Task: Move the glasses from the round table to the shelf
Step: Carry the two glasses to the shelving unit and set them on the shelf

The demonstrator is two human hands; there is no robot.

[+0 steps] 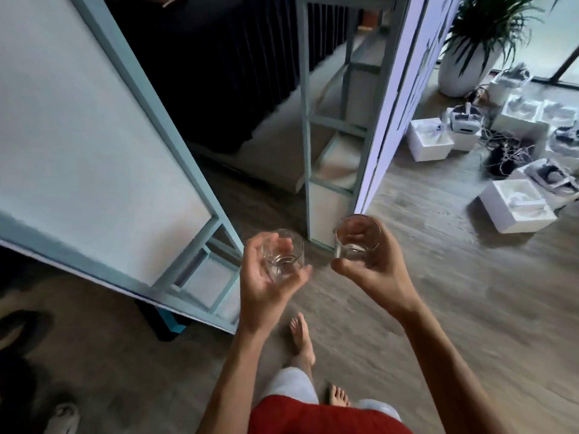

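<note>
I carry two clear, empty drinking glasses, one in each hand, over a wooden floor. My left hand [266, 277] wraps around the left glass [282, 255], held upright. My right hand [372, 261] grips the right glass [355, 238], also upright, a little higher and further forward. A pale blue-green framed shelf unit [329, 126] with open compartments stands straight ahead, its base just beyond the right glass. The round table is out of view.
A large white panel in a blue-green frame [94, 136] leans at the left. Several white boxes [513, 205], headsets and tangled cables lie on the floor at the right, near a potted plant [470, 48]. My bare feet [302, 336] are below.
</note>
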